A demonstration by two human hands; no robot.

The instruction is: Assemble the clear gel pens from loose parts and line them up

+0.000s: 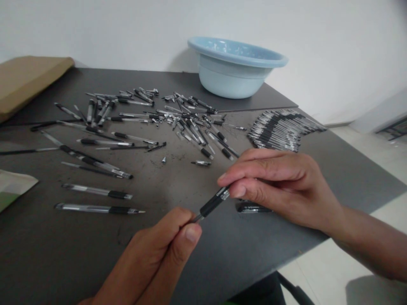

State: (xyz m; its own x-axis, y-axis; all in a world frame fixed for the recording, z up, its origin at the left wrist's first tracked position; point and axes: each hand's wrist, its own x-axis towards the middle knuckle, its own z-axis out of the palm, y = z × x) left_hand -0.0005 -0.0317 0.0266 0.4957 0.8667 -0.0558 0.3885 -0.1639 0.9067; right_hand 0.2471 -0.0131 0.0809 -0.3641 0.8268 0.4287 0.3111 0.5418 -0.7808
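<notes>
Between my two hands, a pen (212, 204) with a black grip is held at a slant above the table. My left hand (159, 250) pinches its lower clear end between thumb and forefinger. At the upper end, the thumb and fingertips of my right hand (276, 182) close on the pen and hide its tip. A clear pen with a black grip and bare point (101, 209) lies left of my hands, and another clear pen (95, 190) lies just beyond it. Black pen parts (252, 208) are partly covered by my right hand.
Pen barrels, refills and caps lie scattered in a pile (187, 118) mid-table. A neat stack of pens (280, 129) sits at the right. The light-blue basin (232, 78) stands at the back, with a cardboard piece (32, 80) far left. The table edge (305, 250) runs along the right.
</notes>
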